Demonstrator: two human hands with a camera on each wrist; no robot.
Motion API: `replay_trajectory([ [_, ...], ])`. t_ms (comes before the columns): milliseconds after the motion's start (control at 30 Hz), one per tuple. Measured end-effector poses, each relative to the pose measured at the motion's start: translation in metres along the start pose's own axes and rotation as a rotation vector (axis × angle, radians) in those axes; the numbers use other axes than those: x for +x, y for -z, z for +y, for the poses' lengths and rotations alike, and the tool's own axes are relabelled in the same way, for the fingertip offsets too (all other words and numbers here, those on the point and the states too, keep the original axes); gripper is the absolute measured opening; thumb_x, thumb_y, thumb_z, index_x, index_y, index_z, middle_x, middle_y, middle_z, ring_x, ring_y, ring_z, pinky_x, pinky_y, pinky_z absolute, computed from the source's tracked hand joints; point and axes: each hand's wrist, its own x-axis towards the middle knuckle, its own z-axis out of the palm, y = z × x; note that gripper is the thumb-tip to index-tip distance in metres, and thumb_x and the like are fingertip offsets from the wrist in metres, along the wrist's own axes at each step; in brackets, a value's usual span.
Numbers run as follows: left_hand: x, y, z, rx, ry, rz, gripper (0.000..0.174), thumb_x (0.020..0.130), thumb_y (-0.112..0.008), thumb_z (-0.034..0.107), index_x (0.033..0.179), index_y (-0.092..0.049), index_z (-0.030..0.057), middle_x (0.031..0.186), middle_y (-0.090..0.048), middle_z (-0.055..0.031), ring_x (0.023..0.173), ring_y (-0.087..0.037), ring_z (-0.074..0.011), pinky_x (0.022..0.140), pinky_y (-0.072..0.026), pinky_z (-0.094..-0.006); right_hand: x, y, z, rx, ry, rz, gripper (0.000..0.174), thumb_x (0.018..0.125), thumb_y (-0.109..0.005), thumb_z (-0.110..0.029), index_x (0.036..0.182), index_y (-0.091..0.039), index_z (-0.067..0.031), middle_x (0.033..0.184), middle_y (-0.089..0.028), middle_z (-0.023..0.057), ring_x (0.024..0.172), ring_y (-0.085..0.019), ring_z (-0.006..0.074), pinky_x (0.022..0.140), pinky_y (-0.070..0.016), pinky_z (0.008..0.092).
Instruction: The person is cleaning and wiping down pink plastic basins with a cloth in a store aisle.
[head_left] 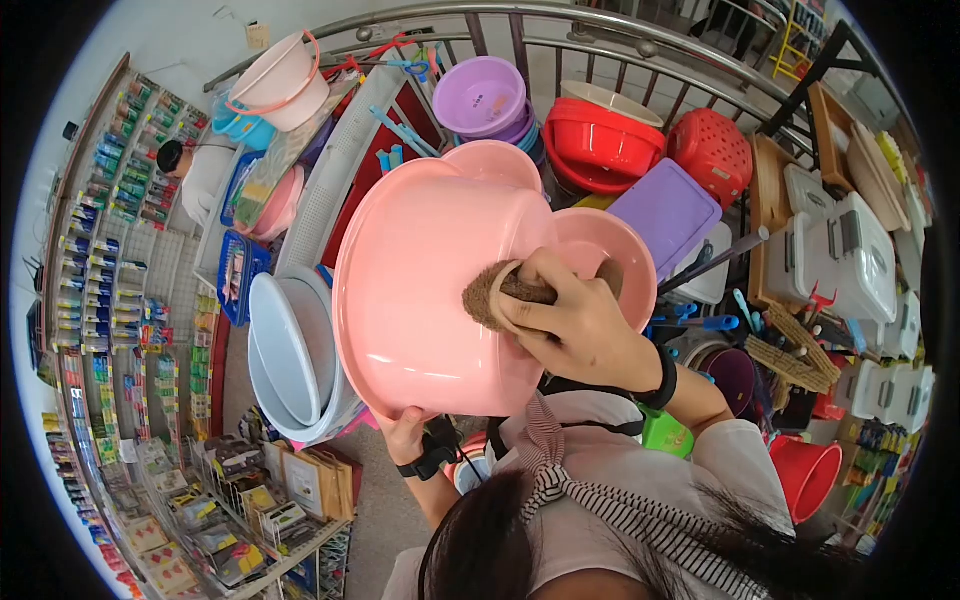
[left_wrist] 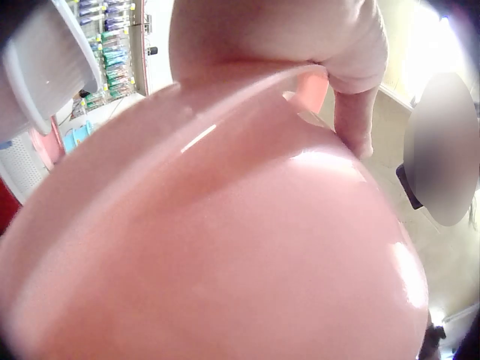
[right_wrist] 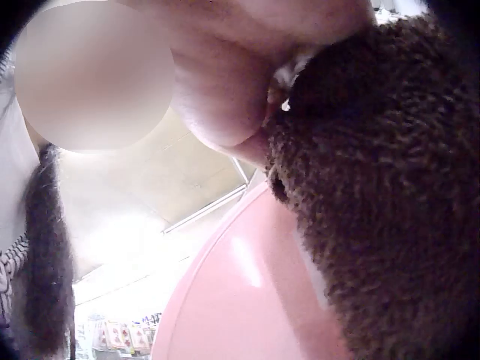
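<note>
A glossy pink plastic basin (head_left: pixel 430 280) is tilted on its side in front of the person, its outer wall and base facing up. My left hand (head_left: pixel 405 435) grips its rim at the lower left; in the left wrist view the thumb side of that hand (left_wrist: pixel 277 37) overlaps the rim. With bent fingers, my right hand (head_left: pixel 580 320) holds a fuzzy brown cloth (head_left: pixel 490 290) against the basin near its base. The right wrist view shows the cloth (right_wrist: pixel 390 195) large and close, with the pink wall (right_wrist: pixel 247 285) behind it.
Another pink basin (head_left: pixel 628 265) sits right behind the held one. Purple basins (head_left: pixel 480 95), red basins (head_left: pixel 605 140) and a purple lid (head_left: pixel 665 205) stand beyond, before a metal railing (head_left: pixel 640 45). Pale blue basins (head_left: pixel 290 350) are stacked at left, near shelves of small goods (head_left: pixel 130 240).
</note>
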Motion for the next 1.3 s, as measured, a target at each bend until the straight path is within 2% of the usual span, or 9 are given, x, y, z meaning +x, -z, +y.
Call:
replay_trajectory([
  [267,0.000,-0.009,-0.004,-0.011,-0.045,0.032,0.106,0.066,-0.090,0.034,0.145,-0.028,-0.0018,0.132,-0.050,-0.0130,0.114,-0.055,-0.0231,0.093,-0.0465,-0.0362,0.007,-0.003,0.072,0.118,-0.332,0.213,0.042,0.081,-0.054,-0.001,0.123,-0.057,-0.0048,0.098,-0.052,0.0181,0.087,-0.059,0.0342,0.073,-0.0493,0.0394],
  [500,-0.011,0.017,-0.010,-0.058,0.024,0.046,0.103,0.067,-0.089,0.033,0.145,-0.030,0.0013,0.130,-0.052,-0.0128,0.110,-0.058,-0.0227,0.083,-0.0514,-0.0330,-0.007,0.000,0.015,-0.050,-0.144,0.095,0.035,0.077,-0.060,-0.001,0.112,-0.063,-0.0058,0.095,-0.052,0.0142,0.076,-0.060,0.0332,0.069,-0.0497,0.0404],
  [600,-0.018,0.038,-0.020,-0.098,0.075,-0.020,0.101,0.068,-0.089,0.034,0.145,-0.031,0.0028,0.131,-0.052,-0.0116,0.113,-0.057,-0.0237,0.087,-0.0503,-0.0351,-0.005,0.003,0.023,-0.007,-0.148,0.235,0.043,0.077,-0.058,0.000,0.120,-0.061,-0.0054,0.091,-0.049,0.0146,0.075,-0.057,0.0307,0.066,-0.0468,0.0387],
  [667,-0.021,0.047,-0.030,-0.164,-0.013,-0.064,0.091,0.070,-0.081,0.029,0.145,-0.033,0.0055,0.133,-0.051,-0.0147,0.116,-0.055,-0.0338,0.096,-0.0480,-0.0495,-0.001,0.014,0.045,0.154,-0.373,0.230,0.039,0.078,-0.057,-0.001,0.117,-0.060,-0.0024,0.089,-0.046,0.0153,0.078,-0.054,0.0310,0.069,-0.0451,0.0379],
  [767,-0.020,0.044,-0.031,-0.313,0.039,-0.025,0.096,0.068,-0.088,0.029,0.144,-0.035,0.0050,0.135,-0.051,-0.0097,0.123,-0.050,-0.0297,0.101,-0.0420,-0.0441,-0.011,0.012,0.076,0.105,-0.433,0.198,0.019,0.081,-0.055,0.002,0.100,-0.057,0.0044,0.089,-0.045,0.0130,0.076,-0.054,0.0289,0.070,-0.0466,0.0368],
  [867,-0.017,0.062,-0.036,-0.311,0.071,-0.096,0.094,0.069,-0.086,0.026,0.145,-0.034,0.0058,0.136,-0.051,-0.0096,0.124,-0.049,-0.0310,0.102,-0.0411,-0.0450,-0.017,0.003,0.071,0.046,-0.325,0.221,0.026,0.077,-0.058,-0.001,0.103,-0.057,0.0018,0.088,-0.044,0.0156,0.079,-0.049,0.0317,0.070,-0.0424,0.0383],
  [1067,-0.016,0.058,-0.039,-0.295,0.064,-0.138,0.091,0.070,-0.086,0.025,0.144,-0.035,0.0066,0.135,-0.051,-0.0090,0.123,-0.051,-0.0289,0.102,-0.0418,-0.0439,0.002,0.008,0.022,-0.063,-0.099,0.227,0.032,0.074,-0.062,0.000,0.106,-0.061,-0.0025,0.092,-0.046,0.0130,0.073,-0.054,0.0291,0.066,-0.0475,0.0356],
  [1200,-0.017,0.041,-0.031,-0.295,-0.008,-0.133,0.089,0.071,-0.085,0.025,0.144,-0.036,0.0065,0.135,-0.051,-0.0092,0.121,-0.052,-0.0283,0.101,-0.0422,-0.0434,0.002,0.010,0.047,-0.049,-0.200,0.308,0.038,0.075,-0.060,0.000,0.113,-0.060,-0.0027,0.092,-0.045,0.0132,0.074,-0.052,0.0302,0.066,-0.0469,0.0345],
  [1300,-0.024,0.051,-0.037,-0.192,-0.025,-0.074,0.086,0.074,-0.083,0.028,0.143,-0.037,0.0065,0.135,-0.051,-0.0100,0.121,-0.053,-0.0299,0.102,-0.0428,-0.0458,-0.006,0.010,0.076,0.149,-0.472,0.280,0.022,0.083,-0.054,0.003,0.104,-0.060,0.0024,0.089,-0.046,0.0095,0.075,-0.051,0.0212,0.070,-0.0448,0.0325],
])
